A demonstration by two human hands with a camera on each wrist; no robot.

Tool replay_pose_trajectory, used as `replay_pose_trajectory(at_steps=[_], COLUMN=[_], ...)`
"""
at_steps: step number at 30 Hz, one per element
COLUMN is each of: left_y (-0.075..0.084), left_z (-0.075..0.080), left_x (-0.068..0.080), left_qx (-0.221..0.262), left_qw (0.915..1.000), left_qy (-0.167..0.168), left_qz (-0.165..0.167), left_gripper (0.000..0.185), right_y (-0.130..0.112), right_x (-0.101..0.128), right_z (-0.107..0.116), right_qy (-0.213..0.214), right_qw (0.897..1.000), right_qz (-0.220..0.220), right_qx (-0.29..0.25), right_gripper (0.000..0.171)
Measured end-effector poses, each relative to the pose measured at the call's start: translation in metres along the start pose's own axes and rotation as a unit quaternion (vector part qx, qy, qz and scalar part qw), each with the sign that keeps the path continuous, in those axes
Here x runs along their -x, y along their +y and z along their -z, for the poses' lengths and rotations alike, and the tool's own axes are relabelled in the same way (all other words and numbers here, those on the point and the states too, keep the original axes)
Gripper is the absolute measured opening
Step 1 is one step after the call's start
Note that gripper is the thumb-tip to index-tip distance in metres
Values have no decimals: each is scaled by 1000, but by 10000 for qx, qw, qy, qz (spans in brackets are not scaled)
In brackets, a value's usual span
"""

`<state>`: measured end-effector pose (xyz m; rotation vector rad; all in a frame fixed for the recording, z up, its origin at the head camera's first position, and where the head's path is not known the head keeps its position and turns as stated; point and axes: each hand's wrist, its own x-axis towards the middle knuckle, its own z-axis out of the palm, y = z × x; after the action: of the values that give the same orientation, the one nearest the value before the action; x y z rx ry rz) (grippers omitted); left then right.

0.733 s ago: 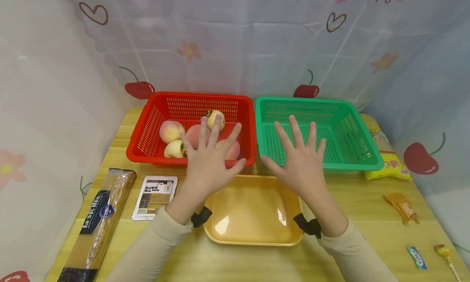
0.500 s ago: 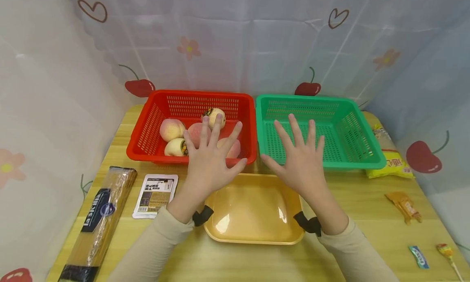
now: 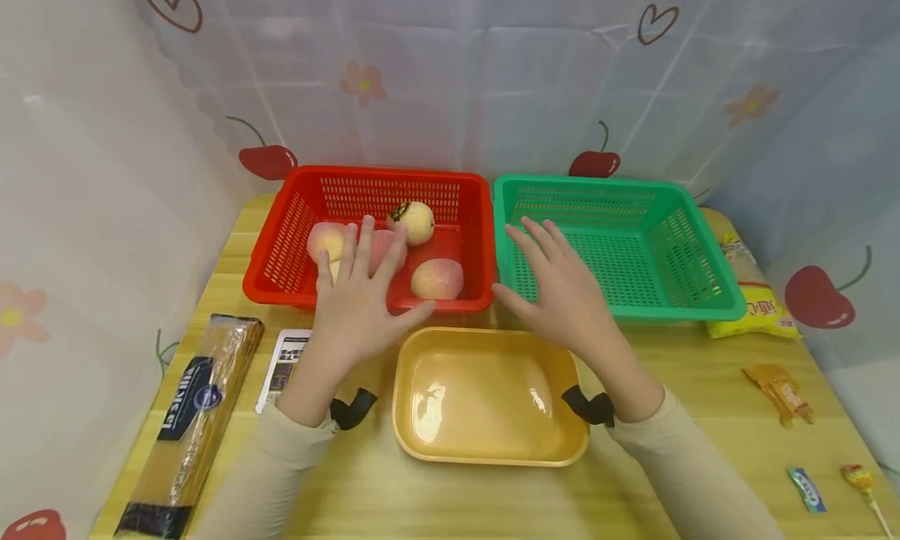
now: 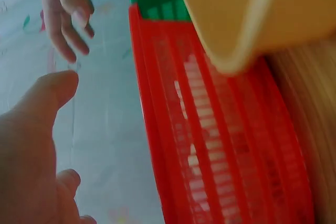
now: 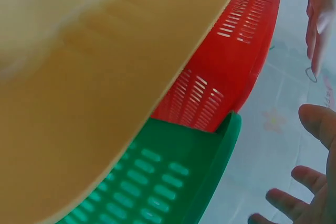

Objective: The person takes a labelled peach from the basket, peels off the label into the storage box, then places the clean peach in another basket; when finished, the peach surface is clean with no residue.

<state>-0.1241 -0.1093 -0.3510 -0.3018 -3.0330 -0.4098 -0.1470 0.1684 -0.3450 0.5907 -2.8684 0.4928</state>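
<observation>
While fingers spread, left hand (image 3: pixel 358 305) and right hand (image 3: pixel 562 294) hover flat, holding nothing.

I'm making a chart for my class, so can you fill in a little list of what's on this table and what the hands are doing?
Left hand: left hand open, fingers straight, above the near edge of the red basket
Right hand: right hand open, over the near left corner of the green basket
Red basket holds: peaches
Green basket holds: nothing visible
In front: yellow tray, nothing in it
Left side: spaghetti pack
Right side: yellow bag, lollipop
</observation>
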Motion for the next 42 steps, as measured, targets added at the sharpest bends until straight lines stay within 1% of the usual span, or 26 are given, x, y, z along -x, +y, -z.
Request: replay_pose_trajectory(at_steps=[4,7,11,15,18,22,26,30,34,38,42], left_y=[-32,-56,-83,-99,-105,-111,-117,-120,-120,-121,-122], left_z=[8,13,17,19,18,15,12,10,8,7,6], left_x=[4,4,4,2,2,1,0,-1,-1,-2,-1], left_qx=[97,173,317,466,484,459,449,548,714,740,676], left_qw=[9991,9974,9938,9883,9851,9831,9816,9815,9807,9801,9802], left_qy=[-174,-260,-346,-531,-634,-682,-752,-725,-682,-709,-750], left_qz=[386,647,1010,1351,1523,1636,1696,1685,1686,1702,1704], left_gripper=[108,111,116,121,124,129,136,140,142,143,143], right_y=[-8,-17,-29,-38,-40,-45,-53,-58,-58,-57,-54], right_x=[-19,-34,-54,-73,-86,-98,-105,-108,-109,-111,-111], right_z=[-3,-9,-23,-38,-48,-57,-66,-73,-79,-82,-83], right_qy=[-572,-977,-1453,-1975,-2347,-2703,-2907,-2973,-2910,-2841,-2584], right_qw=[9978,9940,9883,9793,9713,9622,9547,9500,9514,9553,9646], right_qz=[85,153,298,419,394,275,234,120,-3,42,119], right_qx=[-337,-465,-352,-118,15,194,599,951,1005,822,504], right_gripper=[78,74,70,68,69,65,64,65,66,65,66])
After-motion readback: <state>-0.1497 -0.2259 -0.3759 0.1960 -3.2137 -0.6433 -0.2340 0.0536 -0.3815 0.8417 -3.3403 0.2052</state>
